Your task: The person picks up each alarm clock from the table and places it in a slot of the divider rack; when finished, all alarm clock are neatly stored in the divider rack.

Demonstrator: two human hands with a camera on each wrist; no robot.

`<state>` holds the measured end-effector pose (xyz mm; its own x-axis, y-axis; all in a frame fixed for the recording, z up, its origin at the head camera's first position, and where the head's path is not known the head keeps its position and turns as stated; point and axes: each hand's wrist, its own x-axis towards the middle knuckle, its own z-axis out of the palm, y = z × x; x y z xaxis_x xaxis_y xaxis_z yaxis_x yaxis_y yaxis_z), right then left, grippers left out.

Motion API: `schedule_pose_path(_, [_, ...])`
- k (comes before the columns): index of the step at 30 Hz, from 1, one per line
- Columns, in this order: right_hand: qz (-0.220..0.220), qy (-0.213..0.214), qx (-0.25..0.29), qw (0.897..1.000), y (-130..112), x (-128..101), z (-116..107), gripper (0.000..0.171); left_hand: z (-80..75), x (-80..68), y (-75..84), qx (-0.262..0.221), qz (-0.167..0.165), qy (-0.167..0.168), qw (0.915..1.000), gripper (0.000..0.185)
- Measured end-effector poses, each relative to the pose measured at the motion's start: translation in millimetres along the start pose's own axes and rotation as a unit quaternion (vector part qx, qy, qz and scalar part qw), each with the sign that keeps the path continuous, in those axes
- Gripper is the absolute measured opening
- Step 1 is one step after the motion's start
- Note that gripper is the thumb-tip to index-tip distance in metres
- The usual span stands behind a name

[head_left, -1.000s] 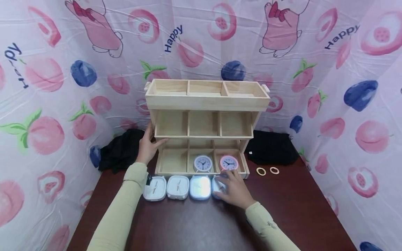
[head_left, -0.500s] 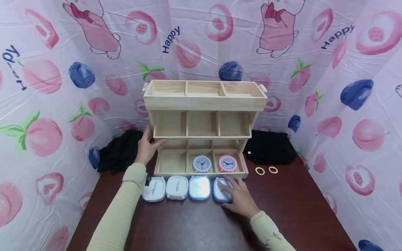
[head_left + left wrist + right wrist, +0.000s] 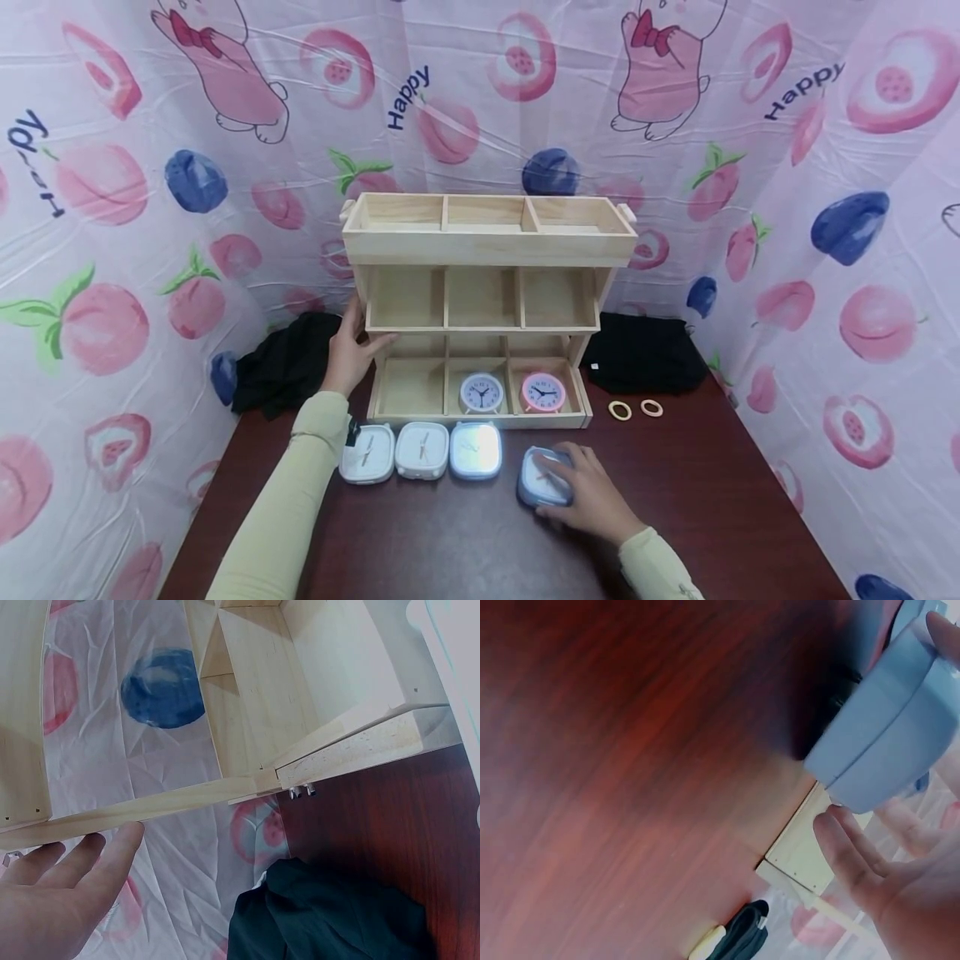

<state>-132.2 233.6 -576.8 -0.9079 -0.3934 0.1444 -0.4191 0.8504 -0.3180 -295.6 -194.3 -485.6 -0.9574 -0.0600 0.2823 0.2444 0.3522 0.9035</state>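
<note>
My right hand (image 3: 591, 502) grips a blue square clock (image 3: 542, 487) on the dark red table (image 3: 712, 517), in front of the wooden shelf (image 3: 487, 246). In the right wrist view the blue square clock (image 3: 889, 727) is tilted, with my fingers (image 3: 849, 855) under its edge. My left hand (image 3: 351, 350) rests with straight fingers (image 3: 90, 862) against the wooden shelf's left side (image 3: 150, 810). A lavender round clock (image 3: 482, 392) and a pink round clock (image 3: 543, 392) stand in the bottom tier.
Three more square clocks lie in a row before the shelf: two white (image 3: 367, 454) (image 3: 422, 450), one blue (image 3: 476, 450). Black cloths lie left (image 3: 288, 362) and right (image 3: 645, 354) of the shelf. Two tan rings (image 3: 636, 409) sit near the right cloth. Printed plastic sheeting walls the table in.
My right hand left the pink round clock, took hold of the rightmost blue square clock and drew it back toward me and to the right, out of the row. The left hand stayed put.
</note>
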Motion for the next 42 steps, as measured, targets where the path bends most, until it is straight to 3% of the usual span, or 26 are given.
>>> schedule_pose_path(10, [0.069, -0.073, 0.069, 0.993, 7.9, -17.0, -13.6, 0.077, 0.4, 0.0, -1.1, 0.001, -0.003, 0.004, 1.0, 0.103])
schedule_pose_path(19, [0.089, -0.004, 0.058, 0.994, 10.5, -20.5, -9.8, 0.081, -0.6, -0.6, -0.4, -0.01, -0.009, 0.007, 0.9999, 0.104])
schedule_pose_path(24, [0.064, 0.082, 0.072, 0.992, 6.9, -11.2, -12.5, 0.085, -0.9, 0.0, -0.8, -0.005, -0.006, 0.008, 0.9999, 0.106])
schedule_pose_path(28, [0.003, 0.161, 0.076, 0.984, -1.7, 11.4, -18.4, 0.085, -1.9, 1.4, -1.5, -0.003, 0.004, 0.01, 0.9999, 0.106])
schedule_pose_path(31, [-0.03, 0.194, 0.087, 0.977, -14.7, 37.8, -21.6, 0.083, -3.2, 2.5, -2.6, -0.004, 0.007, 0.012, 0.9999, 0.107])
schedule_pose_path(36, [-0.057, 0.188, 0.113, 0.974, -43.3, 91.6, -19.7, 0.077, -3.9, 3.2, -3.7, -0.001, 0.007, 0.013, 0.9999, 0.106])
schedule_pose_path(42, [-0.049, 0.147, 0.132, 0.979, -82.6, 147.5, -6.2, 0.065, -2.1, 3.7, -4.0, -0.006, 0.012, 0.013, 0.9998, 0.105])
